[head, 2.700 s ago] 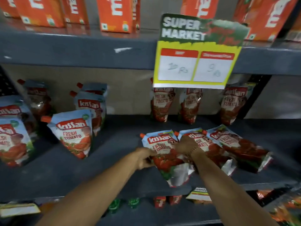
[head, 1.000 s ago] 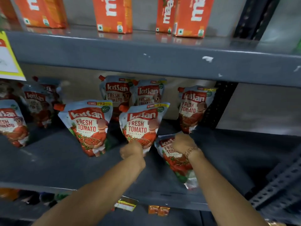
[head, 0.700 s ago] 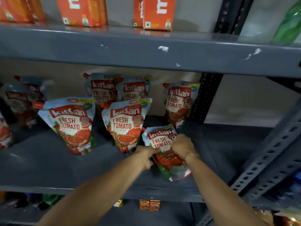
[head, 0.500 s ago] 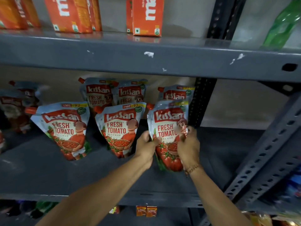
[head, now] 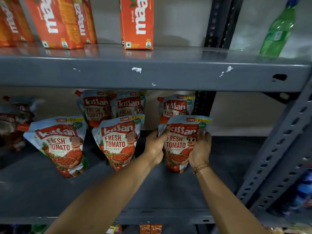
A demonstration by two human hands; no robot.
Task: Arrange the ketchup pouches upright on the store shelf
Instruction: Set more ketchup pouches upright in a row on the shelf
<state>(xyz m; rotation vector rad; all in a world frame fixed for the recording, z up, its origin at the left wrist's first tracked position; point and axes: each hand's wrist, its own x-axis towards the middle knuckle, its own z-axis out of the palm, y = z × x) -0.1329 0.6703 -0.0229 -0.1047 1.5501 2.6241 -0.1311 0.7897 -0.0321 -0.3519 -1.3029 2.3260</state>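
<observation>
pouch (head: 181,142) now upright, both hands (head: 154,147) gripping

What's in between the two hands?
A ketchup pouch, standing upright on the grey shelf. The left hand and right hand grip its two sides, as the head camera shows.

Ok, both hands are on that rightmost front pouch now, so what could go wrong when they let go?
1. The held pouch stands on a narrow base, gripped by the left hand and right hand; on release it may tip forward.
2. It nearly touches the back-row pouch; a push could topple that one.
3. The left hand is near the middle front pouch and could brush it when pulling back.
</observation>
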